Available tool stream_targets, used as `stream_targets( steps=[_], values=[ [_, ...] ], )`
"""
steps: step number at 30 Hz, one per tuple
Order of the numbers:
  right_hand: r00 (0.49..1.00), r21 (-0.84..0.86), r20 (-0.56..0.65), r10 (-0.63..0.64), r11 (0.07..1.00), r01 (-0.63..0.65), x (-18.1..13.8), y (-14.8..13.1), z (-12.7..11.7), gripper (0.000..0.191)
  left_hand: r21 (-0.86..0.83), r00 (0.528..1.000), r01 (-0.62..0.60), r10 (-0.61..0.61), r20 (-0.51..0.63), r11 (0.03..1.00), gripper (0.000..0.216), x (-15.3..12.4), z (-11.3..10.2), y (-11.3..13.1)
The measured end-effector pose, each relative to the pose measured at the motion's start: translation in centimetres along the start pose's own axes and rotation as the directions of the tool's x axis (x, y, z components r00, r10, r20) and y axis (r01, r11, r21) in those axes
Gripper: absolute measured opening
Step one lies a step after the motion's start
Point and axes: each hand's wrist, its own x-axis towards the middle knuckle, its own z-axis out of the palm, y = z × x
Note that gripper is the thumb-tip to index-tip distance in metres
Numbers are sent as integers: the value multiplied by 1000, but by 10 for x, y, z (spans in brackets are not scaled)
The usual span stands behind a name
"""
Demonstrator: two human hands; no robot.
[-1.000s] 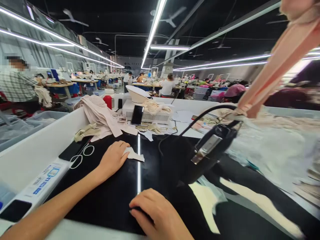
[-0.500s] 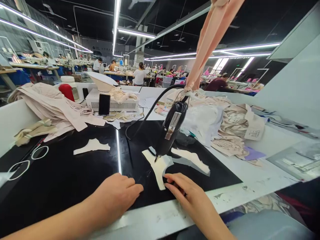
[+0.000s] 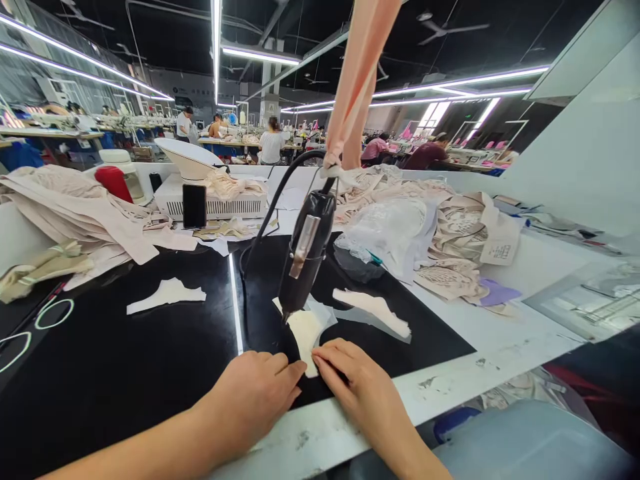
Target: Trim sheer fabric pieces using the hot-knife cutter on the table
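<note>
A cream fabric piece (image 3: pixel 306 330) lies on the black mat under a black corded hand tool (image 3: pixel 309 247) with a narrow tip. This tool hangs tip-down from tied pink cloth strips (image 3: pixel 357 73); its tip is at the upper left part of the piece. My left hand (image 3: pixel 255 397) is closed, fingers curled, with thumb and fingertips at the lower left edge of the piece. On the opposite edge, my right hand (image 3: pixel 363 383) pinches the piece between thumb and fingers. A translucent greyish layer (image 3: pixel 323 312) shows beside and partly under it.
Two other cream pieces lie on the mat, one at left (image 3: pixel 167 295) and one at right (image 3: pixel 373 310). White-handled scissors (image 3: pixel 55 313) lie far left. Fabric heaps (image 3: pixel 80 207), a phone (image 3: pixel 194 207) and a white vented box (image 3: pixel 235 203) stand behind. People work in the background.
My left hand has moved right to the edge of the cream piece. The hanging tool has shifted left over the piece, and the camera view has turned slightly.
</note>
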Motion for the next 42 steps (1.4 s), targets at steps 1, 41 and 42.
stream_targets(
  steps=[1,41,42],
  values=[
    [1000,21,8,16,1000,-16,1,-1,-1,24,0,1000,11,-11,2,1000,29,-1,1,0],
    [919,-254,-38,393,885,-389,61,31,-12,23,-43,992,60,-54,114,997,42,7,2,4],
    [921,-245,-43,387,890,-385,61,32,-12,22,-42,993,56,-51,110,998,41,7,1,4]
  ],
)
